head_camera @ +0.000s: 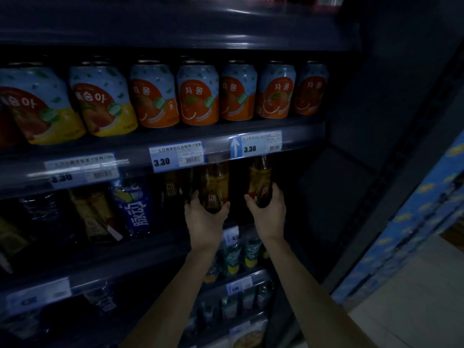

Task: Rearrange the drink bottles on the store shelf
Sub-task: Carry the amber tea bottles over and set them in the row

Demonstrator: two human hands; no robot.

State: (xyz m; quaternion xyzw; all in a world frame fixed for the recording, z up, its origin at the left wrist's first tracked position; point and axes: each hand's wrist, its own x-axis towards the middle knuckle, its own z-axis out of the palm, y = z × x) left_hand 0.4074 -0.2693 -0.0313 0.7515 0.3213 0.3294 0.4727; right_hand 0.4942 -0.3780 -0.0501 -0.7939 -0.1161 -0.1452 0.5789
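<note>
Two amber tea bottles with yellow-brown labels stand tilted on the second shelf. My left hand grips the base of the left tea bottle. My right hand grips the base of the right tea bottle. Their caps are hidden behind the shelf rail above. A third similar bottle stands in shadow just left of my left hand.
Orange and yellow drink cans line the shelf above. A blue bottle and a yellow-labelled bottle stand to the left. Green bottles fill the shelf below. Dark empty shelf room lies right of my right hand. Blue cartons stand at far right.
</note>
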